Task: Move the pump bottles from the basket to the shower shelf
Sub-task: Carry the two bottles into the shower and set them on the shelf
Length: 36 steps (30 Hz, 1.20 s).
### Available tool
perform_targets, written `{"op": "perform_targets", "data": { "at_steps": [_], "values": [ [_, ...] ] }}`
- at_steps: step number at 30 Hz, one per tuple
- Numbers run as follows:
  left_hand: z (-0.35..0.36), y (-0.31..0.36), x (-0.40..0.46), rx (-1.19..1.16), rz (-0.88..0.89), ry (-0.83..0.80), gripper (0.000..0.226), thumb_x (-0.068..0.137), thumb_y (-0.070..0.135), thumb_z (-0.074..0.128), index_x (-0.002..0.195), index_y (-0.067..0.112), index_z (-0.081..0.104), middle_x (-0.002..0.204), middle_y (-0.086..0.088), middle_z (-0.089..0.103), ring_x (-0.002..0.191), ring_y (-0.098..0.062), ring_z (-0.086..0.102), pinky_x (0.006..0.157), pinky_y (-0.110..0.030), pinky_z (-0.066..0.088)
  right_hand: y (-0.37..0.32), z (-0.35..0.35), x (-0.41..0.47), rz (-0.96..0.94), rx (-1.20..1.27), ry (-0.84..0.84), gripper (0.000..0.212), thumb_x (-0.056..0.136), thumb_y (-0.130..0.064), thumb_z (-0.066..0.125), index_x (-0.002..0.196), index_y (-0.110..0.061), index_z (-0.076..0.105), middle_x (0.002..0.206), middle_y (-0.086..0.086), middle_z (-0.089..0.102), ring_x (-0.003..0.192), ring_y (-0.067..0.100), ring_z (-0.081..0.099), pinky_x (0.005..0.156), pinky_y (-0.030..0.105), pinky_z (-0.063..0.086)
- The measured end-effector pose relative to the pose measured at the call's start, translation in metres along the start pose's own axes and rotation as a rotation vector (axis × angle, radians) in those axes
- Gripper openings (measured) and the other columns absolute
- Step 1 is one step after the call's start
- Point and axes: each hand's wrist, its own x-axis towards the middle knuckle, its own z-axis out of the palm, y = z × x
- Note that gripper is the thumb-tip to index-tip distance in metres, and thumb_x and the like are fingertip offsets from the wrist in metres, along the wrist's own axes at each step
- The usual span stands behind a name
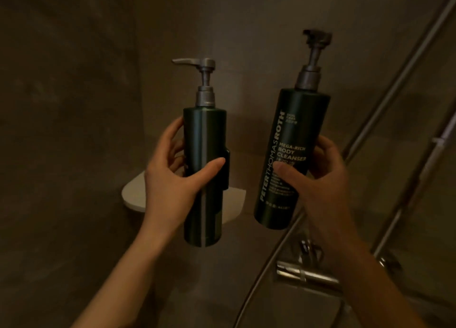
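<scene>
Two dark green pump bottles with grey pumps are held up in front of a brown shower wall. My left hand (172, 179) grips the left pump bottle (204, 135) upright around its middle, its spout pointing left. My right hand (318, 177) grips the right pump bottle (296, 135), which tilts to the right and shows a "body cleanser" label. A white corner shower shelf (134, 192) sits in the wall corner behind and below the left bottle, partly hidden by it and my left hand. The basket is out of view.
A chrome shower mixer bar (306, 276) is mounted at lower right, with a hose (261, 268) curving down from it. A slanted metal riser rail (404, 73) and a second pipe (419, 170) run along the right wall. Brown tiled walls fill the left and back.
</scene>
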Motion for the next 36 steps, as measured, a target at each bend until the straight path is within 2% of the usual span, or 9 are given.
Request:
{"op": "perform_targets", "data": {
  "at_steps": [4,7,9,14,21,24,27,31,36],
  "values": [
    [-0.009,-0.006,0.016,0.081,-0.02,0.124,0.082,0.056,0.046,0.077,0.13,0.045,0.042,0.109,0.04,0.052,0.101,0.02,0.053,0.074,0.002,0.044,0.017,0.018,0.032,-0.022,0.052,-0.11,0.058,0.063,-0.017,0.082,0.103,-0.046,0.051,0.094,-0.035,0.065,0.09,-0.011,0.063,0.065,0.004,0.049],
    [-0.019,-0.01,0.028,0.091,0.013,0.206,0.081,0.057,0.045,0.078,0.128,0.05,0.04,0.108,0.045,0.052,0.102,0.02,0.053,0.072,0.003,0.043,0.025,0.037,0.041,-0.008,0.076,-0.176,0.057,0.063,-0.02,0.081,0.104,-0.046,0.05,0.098,-0.028,0.066,0.09,-0.01,0.063,0.065,0.012,0.053],
    [-0.021,-0.012,0.034,0.112,0.032,0.221,0.078,0.059,0.044,0.079,0.125,0.057,0.038,0.107,0.05,0.05,0.102,0.022,0.052,0.071,0.005,0.04,0.031,0.049,0.041,0.012,0.093,-0.172,0.058,0.063,-0.021,0.081,0.104,-0.047,0.05,0.102,-0.022,0.065,0.09,-0.01,0.062,0.072,0.018,0.05],
    [-0.017,-0.036,0.036,0.139,0.018,0.211,0.082,0.065,0.031,0.081,0.131,0.053,0.037,0.115,0.044,0.051,0.106,0.014,0.055,0.075,-0.006,0.049,0.045,0.071,0.04,0.034,0.078,-0.172,0.059,0.063,-0.022,0.081,0.103,-0.051,0.048,0.103,-0.023,0.062,0.093,-0.013,0.059,0.074,0.017,0.046],
    [0.0,-0.054,0.04,0.094,0.009,0.158,0.083,0.071,0.023,0.079,0.134,0.051,0.034,0.114,0.049,0.048,0.107,0.018,0.051,0.077,0.003,0.041,0.062,0.076,0.036,0.06,0.036,-0.111,0.064,0.062,-0.019,0.082,0.102,-0.055,0.048,0.105,-0.021,0.063,0.096,-0.005,0.061,0.08,0.026,0.05],
    [0.003,-0.056,0.039,0.094,-0.001,0.138,0.083,0.071,0.024,0.079,0.134,0.052,0.033,0.115,0.05,0.047,0.108,0.02,0.049,0.076,0.004,0.04,0.064,0.072,0.035,0.037,0.014,-0.113,0.064,0.063,-0.021,0.081,0.104,-0.057,0.046,0.102,-0.03,0.062,0.095,-0.011,0.06,0.079,0.023,0.049],
    [-0.001,-0.061,0.031,0.136,-0.013,0.134,0.081,0.071,0.028,0.078,0.133,0.055,0.033,0.117,0.048,0.045,0.112,0.02,0.046,0.084,-0.008,0.045,0.065,0.071,0.034,0.033,0.0,-0.13,0.064,0.063,-0.026,0.079,0.11,-0.055,0.045,0.106,-0.028,0.062,0.099,-0.01,0.059,0.081,0.023,0.049],
    [-0.009,-0.069,0.014,0.181,-0.042,0.122,0.077,0.072,0.027,0.076,0.129,0.059,0.035,0.124,0.036,0.046,0.117,0.015,0.045,0.097,-0.023,0.044,0.07,0.071,0.03,0.018,-0.017,-0.129,0.071,0.067,-0.02,0.08,0.123,-0.044,0.043,0.113,-0.026,0.059,0.103,-0.01,0.058,0.084,0.023,0.048],
    [-0.014,-0.075,0.005,0.222,-0.091,0.093,0.078,0.072,0.024,0.075,0.122,0.067,0.033,0.118,0.043,0.045,0.113,0.02,0.045,0.092,-0.019,0.046,0.077,0.073,0.021,-0.001,-0.082,-0.076,0.075,0.062,-0.028,0.081,0.123,-0.045,0.041,0.117,-0.026,0.055,0.11,-0.002,0.055,0.087,0.026,0.046]
  ]
}}
